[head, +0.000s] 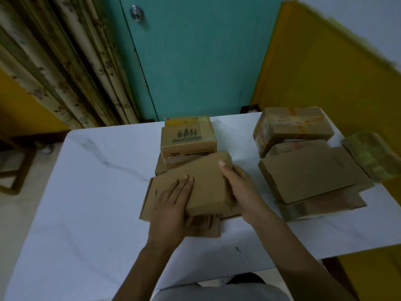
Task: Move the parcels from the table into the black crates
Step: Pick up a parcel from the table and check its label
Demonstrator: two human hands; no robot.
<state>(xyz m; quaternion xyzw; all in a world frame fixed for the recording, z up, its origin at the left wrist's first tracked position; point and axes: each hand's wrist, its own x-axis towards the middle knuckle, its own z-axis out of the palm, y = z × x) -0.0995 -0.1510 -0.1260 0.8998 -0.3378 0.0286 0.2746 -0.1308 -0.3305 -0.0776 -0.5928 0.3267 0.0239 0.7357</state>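
Observation:
A plain brown cardboard parcel (206, 181) lies tilted on top of a flatter cardboard parcel (152, 192) in the middle of the white table (86, 192). My left hand (173, 203) grips its near left corner, fingers laid flat on the top face. My right hand (240, 187) holds its right side, thumb up on the top edge. Behind it stands a printed brown box (186, 137). To the right is a stack of parcels: a taped box (293, 127), a flat open-flap box (308, 174). No black crate is in view.
A parcel wrapped in clear tape (373, 155) lies at the table's right edge. Behind the table are a teal door (195, 61), a patterned curtain (65, 72) on the left and yellow walls. A wooden stool (13, 166) stands on the floor at the left.

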